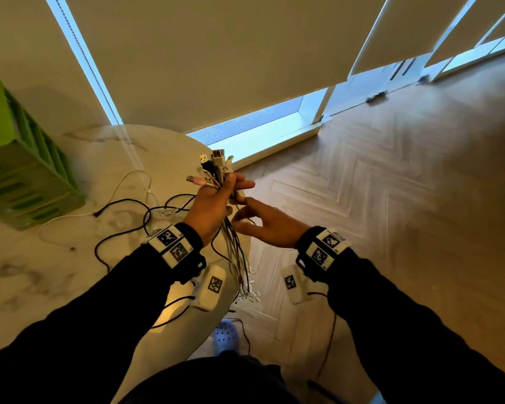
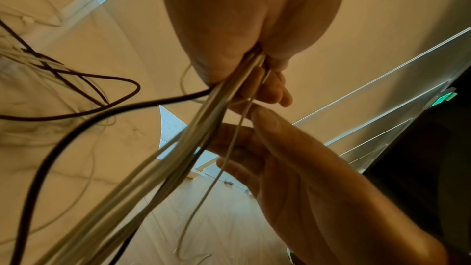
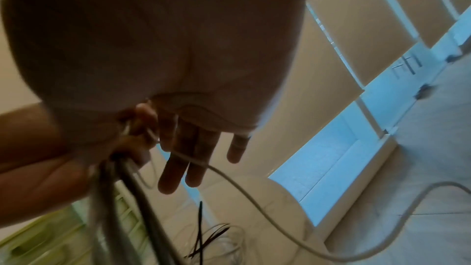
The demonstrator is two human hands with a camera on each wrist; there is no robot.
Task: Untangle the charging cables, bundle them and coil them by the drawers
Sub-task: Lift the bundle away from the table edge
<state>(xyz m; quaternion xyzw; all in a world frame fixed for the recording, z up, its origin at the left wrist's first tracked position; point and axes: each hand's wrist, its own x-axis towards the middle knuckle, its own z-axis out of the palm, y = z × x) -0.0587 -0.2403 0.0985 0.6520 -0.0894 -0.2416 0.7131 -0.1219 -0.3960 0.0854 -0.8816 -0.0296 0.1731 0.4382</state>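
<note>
My left hand grips a bundle of charging cables upright over the table's right edge. Their USB plugs fan out above the fist, and the strands hang down past my wrist. In the left wrist view the bundle leaves the closed left hand. My right hand sits just right of the bundle, thumb and forefinger pinching one thin white cable, its other fingers straight. That white cable trails off to the right. The green drawers stand at the table's far left.
More black cable and white cable lie looped on the round marble table between the drawers and my hands. Wooden floor lies to the right, a light shoe below the table edge, blinds and low windows behind.
</note>
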